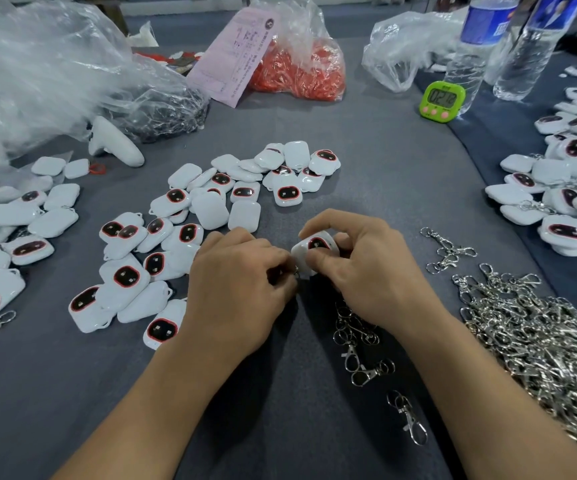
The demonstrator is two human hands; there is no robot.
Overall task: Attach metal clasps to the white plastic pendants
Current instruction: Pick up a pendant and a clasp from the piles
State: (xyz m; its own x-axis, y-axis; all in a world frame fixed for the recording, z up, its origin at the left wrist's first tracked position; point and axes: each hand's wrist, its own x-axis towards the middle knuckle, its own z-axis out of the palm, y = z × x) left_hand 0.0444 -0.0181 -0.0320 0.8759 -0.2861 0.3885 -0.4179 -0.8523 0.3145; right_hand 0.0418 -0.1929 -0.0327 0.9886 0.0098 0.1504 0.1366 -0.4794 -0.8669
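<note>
My right hand: fingers and thumb pinching one white pendant. My left hand: fingertips curled, pinching a clasp ring at that pendant's edge. Loose pendants: scattered left. Clasp heap: right. Green timer: far right.

Table w/ grey cloth, darker blue cloth at R edge; soft, even light

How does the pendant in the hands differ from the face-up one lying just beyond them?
The held pendant is off the cloth and tilted; the lying pendant rests flat. The right hand grips the held pendant, hiding part of it; the lying pendant is untouched and fully shown. Both are white with a dark, red-rimmed face.
</note>
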